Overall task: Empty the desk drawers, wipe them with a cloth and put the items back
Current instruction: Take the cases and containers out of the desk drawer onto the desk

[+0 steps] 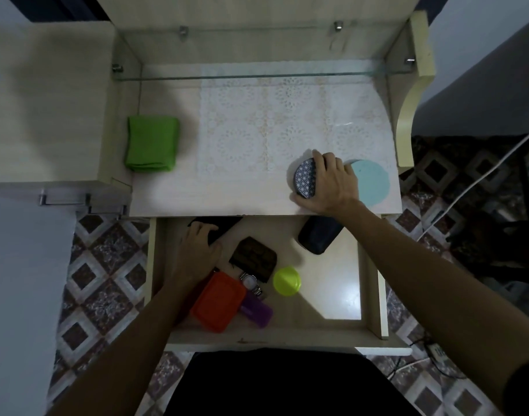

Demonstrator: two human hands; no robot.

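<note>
Grasping patterned tin (305,179) on desk (227,193) – right grip (332,187); left grip (197,247) grasping black case (224,225).

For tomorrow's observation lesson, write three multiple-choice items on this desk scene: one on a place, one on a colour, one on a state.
1. Where does the folded cloth lie?
A. in the drawer
B. on the desk top, left side
C. on the floor

2. What colour is the rectangular box in the drawer?
A. orange
B. white
C. blue

3. What is the right hand doing?
A. hanging free
B. holding the cloth
C. grasping a patterned round tin on the desk

Key: 1 B, it sits on the desk's left side; 2 A, its lid is orange; 3 C, fingers wrap the tin.
</note>
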